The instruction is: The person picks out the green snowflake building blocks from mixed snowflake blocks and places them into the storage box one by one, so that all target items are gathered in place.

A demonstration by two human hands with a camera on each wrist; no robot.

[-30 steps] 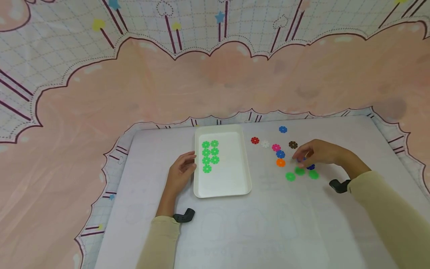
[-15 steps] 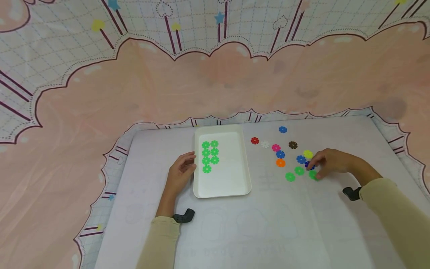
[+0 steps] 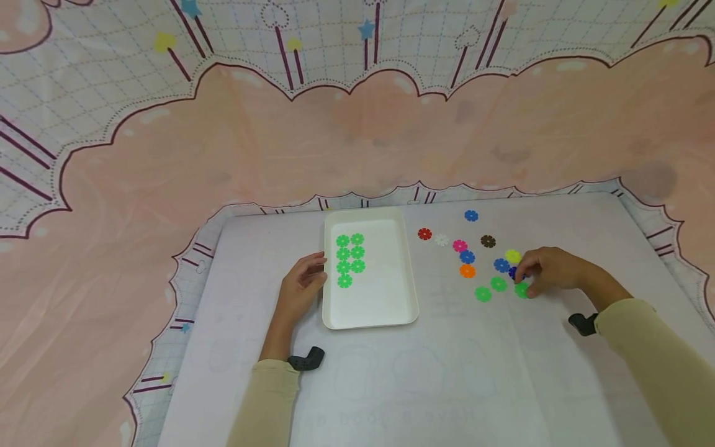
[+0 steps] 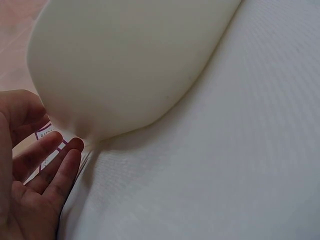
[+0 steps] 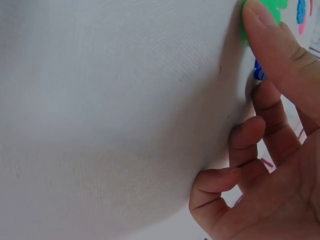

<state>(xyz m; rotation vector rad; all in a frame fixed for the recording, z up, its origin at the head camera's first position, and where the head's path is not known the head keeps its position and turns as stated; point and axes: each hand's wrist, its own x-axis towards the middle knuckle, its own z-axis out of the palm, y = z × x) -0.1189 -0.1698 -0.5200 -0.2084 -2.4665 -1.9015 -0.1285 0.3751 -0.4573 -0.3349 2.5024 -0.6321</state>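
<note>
On the white table, the white tray holds two columns of green notched plastic discs along its left side. My left hand rests against the tray's left edge, fingers loosely bent; the left wrist view shows its fingertips right at the tray wall. To the right, my right hand is low over the loose discs. Its thumb touches a green notched disc, and its index fingertip overlaps a dark blue disc. In the right wrist view, the thumb lies on the green disc, with the other fingers bent below.
Two more green discs lie left of my right hand, near a yellow disc and a blue disc. Orange, pink, red, white, brown and blue discs are scattered between tray and hand. A patterned cloth surrounds the tabletop.
My right hand has moved right and slightly nearer, from over the yellow and blue discs to the rightmost green disc, uncovering them. The left hand and tray have stayed put.
</note>
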